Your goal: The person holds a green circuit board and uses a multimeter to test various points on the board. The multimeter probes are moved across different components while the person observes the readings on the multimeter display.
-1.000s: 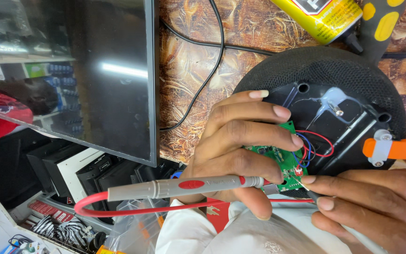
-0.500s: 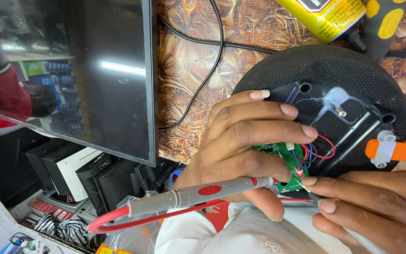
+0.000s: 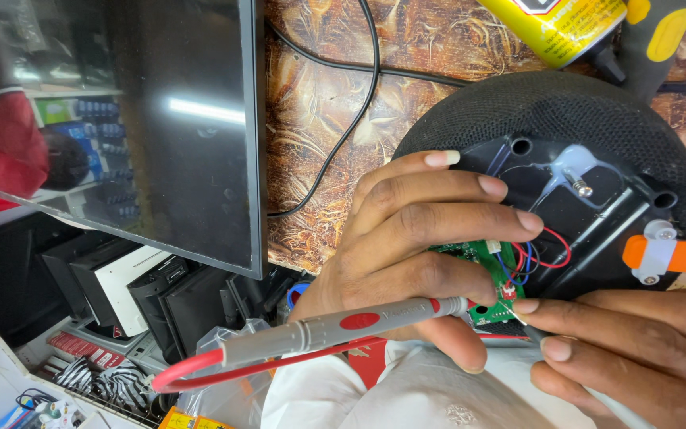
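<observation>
My left hand (image 3: 406,238) lies over a small green circuit board (image 3: 486,274) with red and blue wires (image 3: 545,253). Between thumb and fingers it grips a grey-and-red test probe (image 3: 335,327), tip at the board, with a red lead (image 3: 200,373) trailing left. The board sits in the open black plastic back (image 3: 597,214) of a round speaker covered in black mesh (image 3: 549,103). My right hand (image 3: 637,349) comes in from the lower right. Its fingertips pinch a thin dark probe tip (image 3: 529,330) at the board's edge, mostly hidden.
A dark flat screen (image 3: 160,135) lies on the patterned brown table (image 3: 319,103), with a black cable (image 3: 359,103) running beside it. A yellow spray can (image 3: 557,28) and a black-and-yellow tool handle (image 3: 660,40) lie beyond the speaker. An orange clamp (image 3: 676,250) sits at the right.
The grey-and-red probe has tilted, its rear end and red lead dropping lower left. My left hand shifted slightly on the board. My right hand stayed in place.
</observation>
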